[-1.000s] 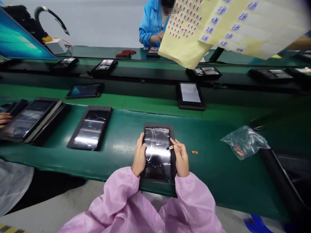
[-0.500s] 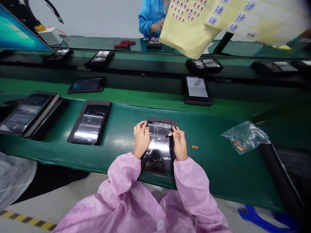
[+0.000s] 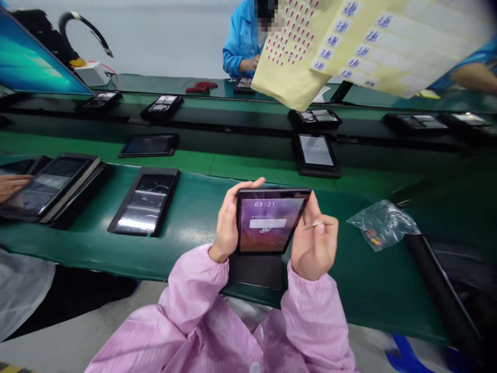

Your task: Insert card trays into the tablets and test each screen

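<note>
Between my two hands a tablet (image 3: 272,220) is tilted up off its dark pad (image 3: 256,270). Its screen is lit and reads 03:21. My left hand (image 3: 225,223) wraps the tablet's left edge, fingers behind it. My right hand (image 3: 315,238) supports the right edge with its fingers and also pinches a thin small strip (image 3: 316,225) under the thumb, seen nearly edge-on. The backs of the tablet and of some fingers are hidden.
Left of me lies another tablet (image 3: 145,199) on a pad, beside a stack of tablets (image 3: 58,186) touched by another person's hand (image 3: 13,186). A clear plastic bag (image 3: 388,223) of small coloured pieces lies right. Yellow label sheets (image 3: 295,67) hang ahead, near a lit tablet (image 3: 316,150).
The tablet, dark and flat on its pad before, is now lifted and tilted with its screen lit. Both hands hold its sides. The small strip is still in my right hand.
</note>
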`<state>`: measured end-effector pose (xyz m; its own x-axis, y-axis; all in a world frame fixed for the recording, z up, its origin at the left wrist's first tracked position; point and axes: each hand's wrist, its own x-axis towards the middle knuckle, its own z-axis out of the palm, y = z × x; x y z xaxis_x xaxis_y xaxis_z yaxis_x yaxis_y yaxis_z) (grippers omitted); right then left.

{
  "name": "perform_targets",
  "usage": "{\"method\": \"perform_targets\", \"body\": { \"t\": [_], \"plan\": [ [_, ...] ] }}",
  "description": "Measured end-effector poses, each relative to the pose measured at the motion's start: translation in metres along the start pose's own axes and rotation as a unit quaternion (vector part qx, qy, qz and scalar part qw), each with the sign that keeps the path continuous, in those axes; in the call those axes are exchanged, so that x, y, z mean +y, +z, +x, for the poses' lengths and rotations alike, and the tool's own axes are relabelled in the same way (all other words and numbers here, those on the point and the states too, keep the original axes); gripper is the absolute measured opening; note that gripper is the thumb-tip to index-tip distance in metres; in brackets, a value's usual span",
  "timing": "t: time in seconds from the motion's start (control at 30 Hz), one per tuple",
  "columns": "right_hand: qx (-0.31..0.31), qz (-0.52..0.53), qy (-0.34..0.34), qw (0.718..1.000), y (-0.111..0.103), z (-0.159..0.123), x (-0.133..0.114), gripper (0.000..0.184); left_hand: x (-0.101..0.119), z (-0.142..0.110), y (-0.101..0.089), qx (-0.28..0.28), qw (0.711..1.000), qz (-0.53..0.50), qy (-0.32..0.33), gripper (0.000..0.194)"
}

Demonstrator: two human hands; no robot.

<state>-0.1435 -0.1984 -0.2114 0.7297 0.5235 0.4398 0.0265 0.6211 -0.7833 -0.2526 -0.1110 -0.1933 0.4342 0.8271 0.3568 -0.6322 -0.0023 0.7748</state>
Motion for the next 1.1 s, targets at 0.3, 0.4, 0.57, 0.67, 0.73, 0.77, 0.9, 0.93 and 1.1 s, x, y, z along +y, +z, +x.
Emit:
{"method": "perform_targets", "body": {
  "t": [0.3, 0.4, 0.57, 0.67, 0.73, 0.77, 0.9, 0.93, 1.1],
  "plan": [
    [-0.044, -0.161, -0.175, 0.970, -0.015, 0.037, -0.052, 0.010, 0.052, 0.056, 0.002, -0.246, 0.897, 0.366, 0.036, 0.020],
    [-0.153, -0.267, -0.198, 0.931, 0.002, 0.062, -0.079, 0.012, 0.068, 0.055, 0.017, -0.292, 0.852, 0.422, 0.103, 0.017],
    [-0.320, -0.366, -0.170, 0.857, 0.031, 0.073, -0.086, 0.004, 0.055, 0.031, 0.012, -0.102, 0.921, 0.340, 0.162, 0.009],
    [-0.369, -0.388, -0.215, 0.817, 0.041, 0.070, -0.080, 0.006, 0.041, 0.024, 0.007, -0.032, 0.935, 0.285, 0.206, 0.005],
    [-0.389, -0.396, -0.235, 0.798, 0.045, 0.069, -0.079, 0.007, 0.034, 0.024, 0.006, -0.007, 0.931, 0.278, 0.238, 0.005],
    [-0.397, -0.402, -0.238, 0.790, 0.046, 0.070, -0.079, 0.007, 0.032, 0.024, 0.006, 0.002, 0.928, 0.276, 0.252, 0.005],
    [-0.415, -0.427, -0.239, 0.767, 0.048, 0.074, -0.083, 0.007, 0.028, 0.026, 0.007, 0.014, 0.914, 0.281, 0.292, 0.006],
    [-0.425, -0.431, -0.239, 0.759, 0.048, 0.075, -0.084, 0.008, 0.028, 0.027, 0.007, 0.016, 0.911, 0.283, 0.301, 0.006],
    [-0.461, -0.448, -0.237, 0.728, 0.049, 0.082, -0.088, 0.010, 0.026, 0.031, 0.006, 0.014, 0.905, 0.268, 0.331, 0.004]
  ]
}}
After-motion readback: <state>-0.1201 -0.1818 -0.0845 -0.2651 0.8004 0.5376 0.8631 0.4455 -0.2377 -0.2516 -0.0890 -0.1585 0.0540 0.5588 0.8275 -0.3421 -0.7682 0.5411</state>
